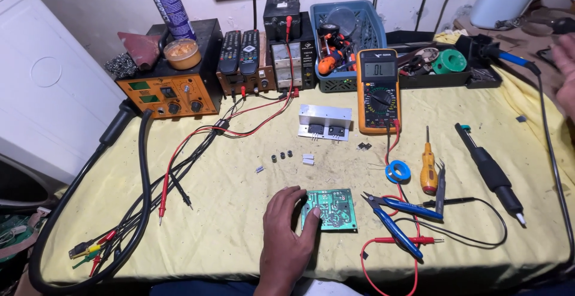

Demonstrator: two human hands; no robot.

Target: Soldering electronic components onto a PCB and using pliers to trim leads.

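Circuit board [333, 209]: small green square, flat on the yellow cloth [239, 170] near the table's front edge, about midway along it; solder side up, dotted with dull silver joints.
Left hand [287, 230]: lies palm down at the board's left edge, fingers loosely spread, fingertips touching its rim; it pins the board, closed on nothing.
Right hand [564, 74]: at the table's right edge, cut off by the frame, fingers open and blurred, holding nothing visible.
Cutters [392, 215]: blue-handled, metal jaws pointing at the board's right side, just beside it.
Probe leads [398, 242]: thin red and black wires looping along the front edge, right of the board.
Open room: bare cloth left of the hand and behind the board; the right half is crowded.
Small parts [281, 157]: dark rings and pale blocks, loose behind the board.
Heat sink [324, 122]: bright ribbed aluminium plate with two black transistors, towards the middle.
Multimeter [378, 89]: orange-edged, propped behind the heat sink.
Solder roll [398, 171], screwdriver [428, 170], tweezers [441, 182], desoldering pump [490, 170]: lying right of centre, well apart from the board.
Blue basket [347, 38]: plastic lattice at the back edge, filled with tools and tape rolls.
Black tray [443, 74]: beside the basket, holding a green spool and metal bits.
Orange station [173, 89]: back-left corner, boxy, a tub of yellow paste on top.
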